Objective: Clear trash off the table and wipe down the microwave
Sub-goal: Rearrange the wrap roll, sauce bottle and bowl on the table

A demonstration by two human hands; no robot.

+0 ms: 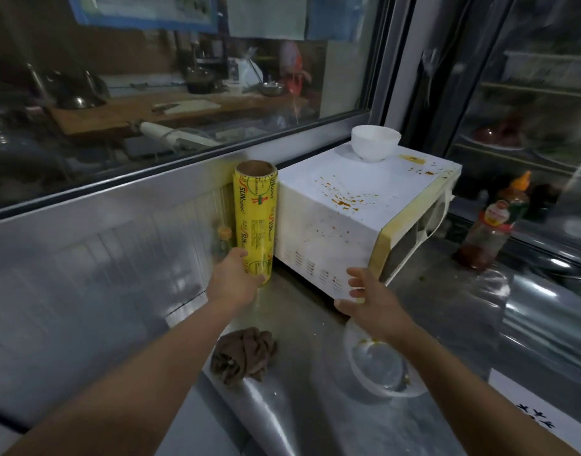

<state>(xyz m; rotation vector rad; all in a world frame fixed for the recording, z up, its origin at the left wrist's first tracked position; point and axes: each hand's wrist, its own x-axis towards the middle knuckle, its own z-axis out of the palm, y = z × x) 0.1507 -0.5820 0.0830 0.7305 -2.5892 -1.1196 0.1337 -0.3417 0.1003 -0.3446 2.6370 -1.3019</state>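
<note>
A white boxy microwave [355,222] sits on the brushed steel counter [447,324] against the windowed far wall, its top spattered with orange-brown sauce. A white ceramic bowl [375,142] stands on its far end. Just left of it, touching its side, an upright yellow roll of cling film [254,215] on a cardboard core stands in front of a small capped bottle [224,240]. The left hand [233,279] curls round the base of the roll. The right hand [369,299], fingers spread and nearly straight, presses against the microwave's near lower corner, holding nothing. Near the person, a crumpled brown cloth [244,355] lies on the counter; right of it, under the right wrist, sits a clear plastic bowl [381,366]. A red sauce bottle with an orange cap [494,222] stands right of the microwave.
</note>
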